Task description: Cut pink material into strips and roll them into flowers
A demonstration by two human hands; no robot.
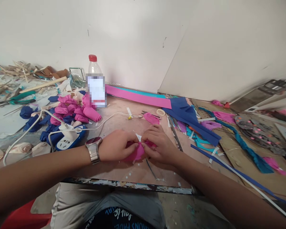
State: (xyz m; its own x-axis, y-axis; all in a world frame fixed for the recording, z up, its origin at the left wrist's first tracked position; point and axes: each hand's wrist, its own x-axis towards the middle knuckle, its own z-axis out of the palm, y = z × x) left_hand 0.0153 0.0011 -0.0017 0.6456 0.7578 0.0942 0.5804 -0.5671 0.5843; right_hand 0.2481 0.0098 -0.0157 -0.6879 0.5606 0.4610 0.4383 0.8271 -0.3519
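Observation:
My left hand (120, 144), with a watch (93, 149) on its wrist, pinches a crumpled pink piece (138, 153) low over the table's front part. Whether the piece is thin cloth or crepe paper I cannot tell. Closed on the same piece from the other side is my right hand (158, 143), thumb and fingers together. The two hands' fingertips nearly meet, and a small white scrap (138, 136) shows between them. Parts of the pink piece are hidden behind the fingers. Just beyond the right hand lie another pink piece (151, 118) and a beige ring (160, 112).
A red-capped bottle (94, 68) stands behind pink rolled pieces (68, 109) at left. A white cable (109, 116) crosses the table from a blue-and-white power strip (64, 143). Green-handled pliers (21, 98) lie far left. Blue strips (193, 122) and a teal twisted strip (243, 143) lie right.

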